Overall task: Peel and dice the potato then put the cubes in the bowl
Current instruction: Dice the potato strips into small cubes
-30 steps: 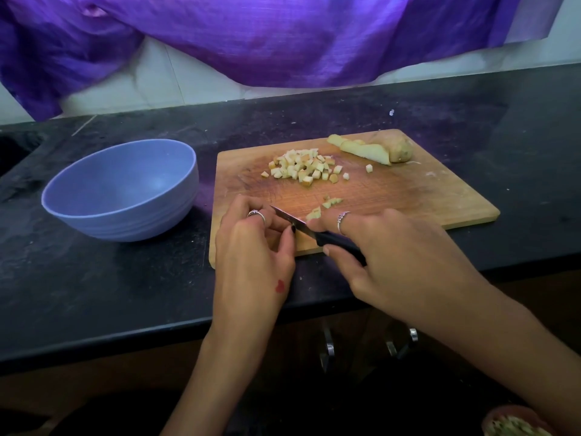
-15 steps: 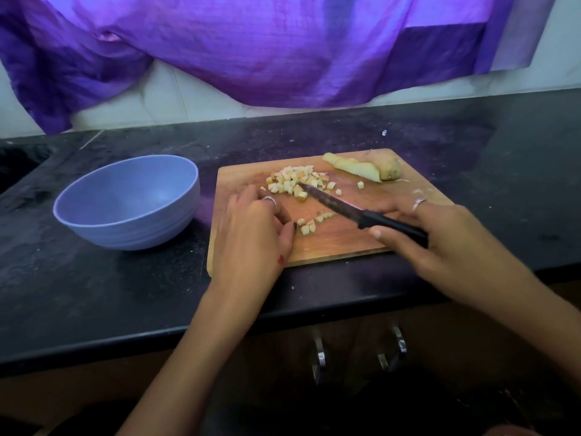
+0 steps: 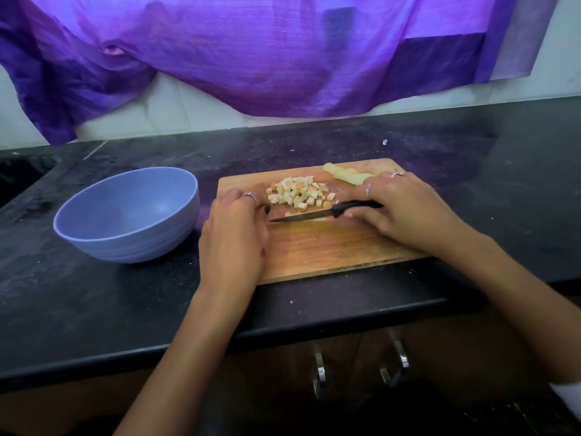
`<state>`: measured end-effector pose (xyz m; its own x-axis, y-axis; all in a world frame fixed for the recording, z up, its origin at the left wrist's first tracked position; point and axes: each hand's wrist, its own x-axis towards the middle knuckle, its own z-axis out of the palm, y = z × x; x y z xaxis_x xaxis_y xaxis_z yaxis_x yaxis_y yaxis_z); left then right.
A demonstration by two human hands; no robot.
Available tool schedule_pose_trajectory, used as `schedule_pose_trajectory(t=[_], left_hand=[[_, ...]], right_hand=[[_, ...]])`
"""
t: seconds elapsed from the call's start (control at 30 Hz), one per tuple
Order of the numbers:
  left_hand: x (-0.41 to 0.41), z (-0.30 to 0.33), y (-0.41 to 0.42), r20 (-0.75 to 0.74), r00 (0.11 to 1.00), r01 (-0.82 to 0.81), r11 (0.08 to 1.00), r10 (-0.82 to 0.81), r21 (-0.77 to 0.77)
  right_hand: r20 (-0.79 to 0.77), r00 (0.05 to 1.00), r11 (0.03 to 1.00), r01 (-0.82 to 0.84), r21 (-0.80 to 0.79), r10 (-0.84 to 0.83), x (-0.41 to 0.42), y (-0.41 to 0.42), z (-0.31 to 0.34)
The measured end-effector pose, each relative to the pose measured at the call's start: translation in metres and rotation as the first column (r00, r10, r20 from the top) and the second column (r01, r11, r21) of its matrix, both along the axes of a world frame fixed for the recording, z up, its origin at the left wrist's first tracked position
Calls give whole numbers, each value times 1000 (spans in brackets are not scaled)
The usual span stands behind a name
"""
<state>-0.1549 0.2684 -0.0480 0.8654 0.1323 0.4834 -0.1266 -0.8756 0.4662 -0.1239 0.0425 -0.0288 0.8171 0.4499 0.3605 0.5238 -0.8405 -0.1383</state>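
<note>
A wooden cutting board (image 3: 330,247) lies on the black counter. A pile of pale potato cubes (image 3: 298,193) sits on its far half. My right hand (image 3: 405,209) grips the black handle of a knife (image 3: 314,215); the blade lies flat across the board just in front of the pile, tip pointing left. My left hand (image 3: 234,234) rests on the board's left edge, fingers curled near the blade tip, holding nothing that I can see. An uncut peeled potato piece (image 3: 345,176) lies at the board's far right, partly behind my right hand. The blue bowl (image 3: 125,215) stands empty to the left.
A purple cloth (image 3: 267,58) hangs over the tiled wall behind the counter. A dark sink recess (image 3: 19,177) opens at the far left. Small crumbs dot the black counter (image 3: 94,294). Cabinet handles (image 3: 320,372) show below the counter edge.
The right hand swung the knife from the near edge up behind the loose cubes, pushing them into the main pile. The left hand moved up along the board's left side.
</note>
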Motion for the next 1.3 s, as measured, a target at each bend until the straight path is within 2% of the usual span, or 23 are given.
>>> schedule_pose_trajectory(t=[0.07,0.17,0.27,0.37,0.43,0.57,0.8,0.87,0.93,1.0,1.07,1.13,1.23,1.3], left_hand=[[0,1,0,19,1000,6,1000,-6,-16],[-2,5,-2,0,1000,5,998,-5,-62],[-7,8,-4,-5,1000,-20,994,19,-108],[-8,10,-4,47,998,-33,988,41,-153],[-6,8,-4,72,996,-38,988,49,-150],[-5,2,-3,68,997,-33,994,40,-100],[-3,0,-3,94,995,-19,996,27,-83],[-3,2,-8,114,993,2,997,7,-75],[-2,3,-14,119,992,38,997,-30,-65],[1,7,-18,121,990,76,997,-75,-6],[11,17,-22,83,989,107,982,-121,158],[28,33,-32,11,978,193,930,-207,314],[61,49,-59,-154,934,357,833,-322,424],[88,48,-76,-254,894,448,765,-370,462]], right_hand=[[24,999,1000,27,8,-28,11,5,-4],[37,998,993,53,108,-57,10,-1,-9],[-23,1000,976,4,218,1,-8,-13,-10],[-75,991,979,-91,182,106,-18,-10,-9],[-78,991,985,-95,144,107,-13,1,-9],[0,1000,996,4,84,-4,13,22,-10],[-29,991,975,136,174,-133,-12,-12,-16],[17,987,977,155,143,-160,-16,-19,-20],[73,975,960,194,200,-212,-11,-23,-21],[72,962,897,216,386,-263,-7,-25,-21],[57,955,802,210,559,-290,-3,-29,-25],[-7,952,692,229,684,-307,-3,-37,-28],[-111,958,484,232,844,-266,0,-45,-31],[-117,964,399,208,893,-241,1,-47,-32]])
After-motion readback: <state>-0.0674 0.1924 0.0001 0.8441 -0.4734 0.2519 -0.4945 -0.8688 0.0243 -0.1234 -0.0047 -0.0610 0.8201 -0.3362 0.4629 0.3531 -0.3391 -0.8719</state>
